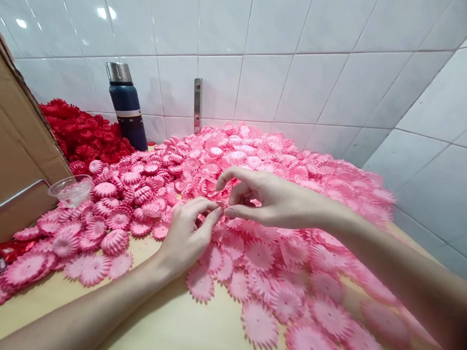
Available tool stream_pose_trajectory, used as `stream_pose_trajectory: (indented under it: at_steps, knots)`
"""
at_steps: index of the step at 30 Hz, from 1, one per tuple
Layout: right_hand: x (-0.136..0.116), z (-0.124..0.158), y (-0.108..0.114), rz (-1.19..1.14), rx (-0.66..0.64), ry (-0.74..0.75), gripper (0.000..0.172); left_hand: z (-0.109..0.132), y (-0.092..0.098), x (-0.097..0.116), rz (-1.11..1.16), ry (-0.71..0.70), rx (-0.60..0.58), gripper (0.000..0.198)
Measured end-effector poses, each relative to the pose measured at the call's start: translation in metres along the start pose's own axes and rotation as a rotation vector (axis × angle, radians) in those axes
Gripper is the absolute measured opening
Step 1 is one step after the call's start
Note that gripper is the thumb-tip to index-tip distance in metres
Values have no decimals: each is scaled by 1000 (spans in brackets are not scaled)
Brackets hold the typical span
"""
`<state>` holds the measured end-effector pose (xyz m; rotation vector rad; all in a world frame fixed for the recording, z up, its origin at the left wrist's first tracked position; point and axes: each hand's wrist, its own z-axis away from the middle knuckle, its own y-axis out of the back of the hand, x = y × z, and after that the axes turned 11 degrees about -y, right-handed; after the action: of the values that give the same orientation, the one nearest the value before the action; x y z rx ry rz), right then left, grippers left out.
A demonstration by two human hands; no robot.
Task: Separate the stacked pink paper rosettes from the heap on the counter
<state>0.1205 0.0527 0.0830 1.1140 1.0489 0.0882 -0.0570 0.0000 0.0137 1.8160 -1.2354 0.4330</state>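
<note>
My left hand (191,231) is over the middle of the table, thumb and forefinger pinched together. Close against its fingertips, my right hand (256,197) comes in from the right with the thumb and a finger nearly meeting and the forefinger curled above. Whatever sits between the fingertips is too small to make out. Beneath and around both hands spreads a heap of pink scalloped fabric discs (260,255), many with a small dark hole at the centre. Left of my left hand, similar pink pieces (115,242) are gathered into puckered, domed shapes.
A dark blue bottle (129,110) stands at the back beside a red pile of frilled pieces (88,136). A clear plastic cup (72,190) leans near the cardboard box (5,143) on the left. White tiles (271,22) wall the back and right. Bare wood tabletop (181,337) shows in front.
</note>
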Motion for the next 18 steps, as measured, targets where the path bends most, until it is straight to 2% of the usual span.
stream_pose_trajectory:
  at_steps: [5, 12, 18]
  knots:
    - [2, 0, 3, -11, 4, -7, 21, -1, 0, -2, 42, 36, 21, 21]
    - [0, 2, 2, -54, -72, 0, 20, -1, 0, -4, 45, 28, 25, 19]
    - [2, -1, -3, 6, -28, -17, 22, 0, -1, -3, -23, -3, -12, 17]
